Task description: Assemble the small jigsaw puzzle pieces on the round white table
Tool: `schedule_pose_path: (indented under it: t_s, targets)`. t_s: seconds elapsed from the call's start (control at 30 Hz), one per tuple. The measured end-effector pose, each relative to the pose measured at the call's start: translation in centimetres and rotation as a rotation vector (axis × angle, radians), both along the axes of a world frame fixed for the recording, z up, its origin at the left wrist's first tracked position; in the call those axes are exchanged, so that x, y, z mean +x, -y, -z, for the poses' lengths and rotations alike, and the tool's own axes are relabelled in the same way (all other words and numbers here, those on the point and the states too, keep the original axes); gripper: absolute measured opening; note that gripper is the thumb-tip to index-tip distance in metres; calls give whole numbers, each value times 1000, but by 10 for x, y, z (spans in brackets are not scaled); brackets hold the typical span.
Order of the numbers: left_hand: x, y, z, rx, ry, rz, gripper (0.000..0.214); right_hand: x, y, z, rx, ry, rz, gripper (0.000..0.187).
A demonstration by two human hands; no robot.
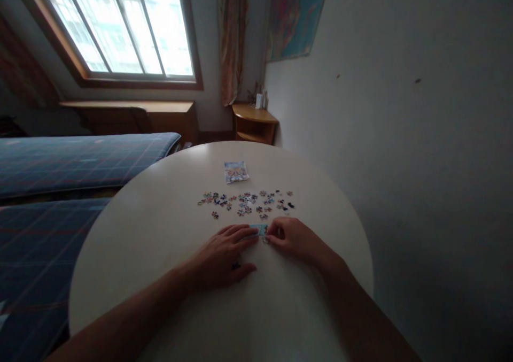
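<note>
Between my hands on the white round table lies a small light-blue strip of joined puzzle pieces (258, 229). My left hand (226, 257) rests flat with its fingers stretched out, the fingertips on the left end of the strip. At the strip's right end my right hand (292, 238) is closed, thumb and forefinger pinching a puzzle piece (266, 239) mostly hidden by the fingers. A dark piece (236, 265) shows beside my left thumb. Beyond both hands, loose puzzle pieces (247, 197) are scattered in a wide band.
A printed picture packet (236, 172) lies farther back on the table (160, 201). Left of the table are plaid-covered mattresses (80, 164). A wooden corner shelf (254, 114) stands behind, and a pale wall (420, 164) runs along the right.
</note>
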State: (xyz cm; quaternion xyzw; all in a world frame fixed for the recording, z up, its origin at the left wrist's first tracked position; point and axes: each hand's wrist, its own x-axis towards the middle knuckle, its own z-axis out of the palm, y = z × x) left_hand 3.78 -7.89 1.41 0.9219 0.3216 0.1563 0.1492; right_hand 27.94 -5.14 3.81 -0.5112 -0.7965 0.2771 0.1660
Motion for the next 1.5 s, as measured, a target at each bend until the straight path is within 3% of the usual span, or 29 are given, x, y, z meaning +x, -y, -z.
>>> schedule_pose_path:
  t_s: [0.17,0.33,1.1,1.5]
  targets:
    - [0,0,0,-1,-8,1,59,-1,2,-3,-2,22,11,4]
    - [0,0,1,7,-2,1,59,0,4,0,31,26,-14,21]
    - [-1,1,-1,0,-17,1,60,13,-3,0,60,-22,-3,13]
    - [-1,0,0,-8,-9,4,60,5,-1,0,66,35,-38,9]
